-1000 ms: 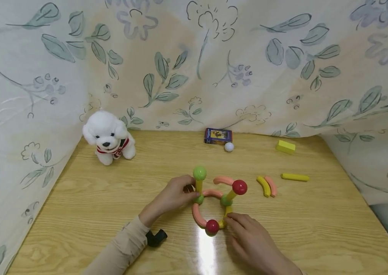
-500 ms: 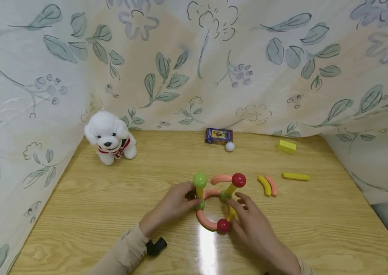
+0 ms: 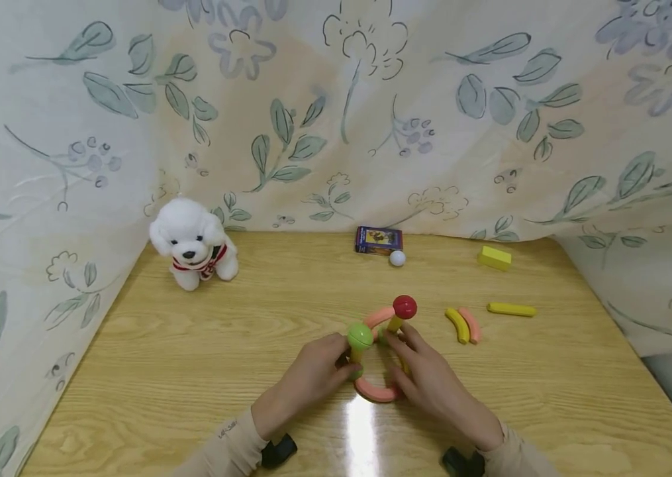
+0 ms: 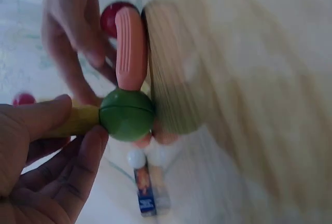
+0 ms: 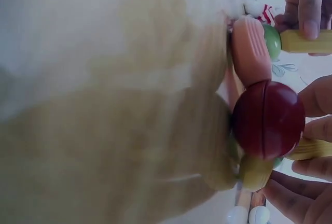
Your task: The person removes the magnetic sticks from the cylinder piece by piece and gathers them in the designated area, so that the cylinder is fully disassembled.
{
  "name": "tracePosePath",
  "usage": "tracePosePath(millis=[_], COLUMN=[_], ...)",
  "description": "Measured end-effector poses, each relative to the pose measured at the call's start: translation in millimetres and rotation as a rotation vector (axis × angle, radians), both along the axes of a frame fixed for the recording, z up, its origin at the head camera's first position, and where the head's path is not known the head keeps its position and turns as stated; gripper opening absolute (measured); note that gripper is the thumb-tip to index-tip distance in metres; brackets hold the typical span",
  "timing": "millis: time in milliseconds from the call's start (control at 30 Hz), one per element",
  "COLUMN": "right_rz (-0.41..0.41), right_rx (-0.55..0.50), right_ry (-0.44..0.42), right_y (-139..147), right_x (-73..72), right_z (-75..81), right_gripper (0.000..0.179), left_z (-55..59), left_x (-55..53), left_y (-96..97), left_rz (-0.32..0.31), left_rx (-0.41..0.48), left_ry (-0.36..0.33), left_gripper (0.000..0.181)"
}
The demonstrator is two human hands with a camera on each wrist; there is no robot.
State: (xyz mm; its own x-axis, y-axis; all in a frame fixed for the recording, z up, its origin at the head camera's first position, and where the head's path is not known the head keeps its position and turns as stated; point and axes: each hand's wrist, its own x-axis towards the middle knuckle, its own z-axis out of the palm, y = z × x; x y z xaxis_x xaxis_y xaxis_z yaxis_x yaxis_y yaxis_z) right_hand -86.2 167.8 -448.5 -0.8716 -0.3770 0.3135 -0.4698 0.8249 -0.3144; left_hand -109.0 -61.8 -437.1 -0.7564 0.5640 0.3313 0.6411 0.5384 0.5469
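A magnetic stick-and-ball toy stands on the table as a ring of curved pink sticks (image 3: 377, 392) and yellow ones, with two upright rods. A green ball (image 3: 360, 336) tops the left upright; a red ball (image 3: 404, 307) tops the right one. My left hand (image 3: 314, 374) pinches the left yellow rod (image 4: 78, 120), just above a lower green ball (image 4: 127, 115). On the opposite side, my right hand (image 3: 433, 381) has its fingers curled about the other yellow rod (image 5: 311, 150) and the ring's edge. The ring's front red ball (image 5: 267, 120) is hidden by that hand in the head view.
Loose yellow (image 3: 457, 325) and pink (image 3: 470, 325) curved sticks lie to the right, near a straight yellow stick (image 3: 511, 309) and yellow block (image 3: 494, 258). Behind are a small card box (image 3: 379, 240), a white ball (image 3: 397, 258) and a plush dog (image 3: 189, 245).
The toy has turned, its left upright coming nearer and its front red ball shifting right. My left hand moved along with it; my right hand went from the front yellow curve to the right upright.
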Motion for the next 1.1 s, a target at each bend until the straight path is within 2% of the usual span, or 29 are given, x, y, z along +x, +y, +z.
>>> tracePosePath(millis=[100, 167, 233, 533, 867, 1000, 1100], right_rz=[0.007, 0.008, 0.01, 0.035, 0.042, 0.046, 0.049], right_rx=[0.005, 0.005, 0.006, 0.011, 0.015, 0.02, 0.02], right_ry=[0.009, 0.0, -0.01, -0.005, -0.009, -0.013, -0.017], right_y=[-1, -1, -1, 2, 3, 3, 2], right_x=[-6.4, -10.0, -12.3, -15.5, -16.9, -17.1, -17.6], right_z=[0.4, 0.1, -0.1, 0.0, 1.5, 0.9, 0.1], right_gripper=[0.05, 0.051, 0.052, 0.052, 0.053, 0.054, 0.054], left_z=[-2.3, -3.1, -3.0, -2.3, -1.8, 2.2, 9.1], left_x=[5.6, 8.5, 10.8, 13.9, 13.6, 12.2, 4.6], left_y=[5.9, 9.8, 13.1, 15.8, 14.6, 5.5, -7.3], left_rz=[-0.004, -0.011, -0.017, 0.025, 0.038, 0.038, 0.039], left_rx=[-0.014, -0.017, -0.021, -0.011, 0.0, -0.041, -0.083], left_ry=[0.107, 0.145, 0.155, 0.056, 0.038, -0.039, -0.072], left_gripper=[0.021, 0.02, 0.021, 0.018, 0.02, 0.027, 0.031])
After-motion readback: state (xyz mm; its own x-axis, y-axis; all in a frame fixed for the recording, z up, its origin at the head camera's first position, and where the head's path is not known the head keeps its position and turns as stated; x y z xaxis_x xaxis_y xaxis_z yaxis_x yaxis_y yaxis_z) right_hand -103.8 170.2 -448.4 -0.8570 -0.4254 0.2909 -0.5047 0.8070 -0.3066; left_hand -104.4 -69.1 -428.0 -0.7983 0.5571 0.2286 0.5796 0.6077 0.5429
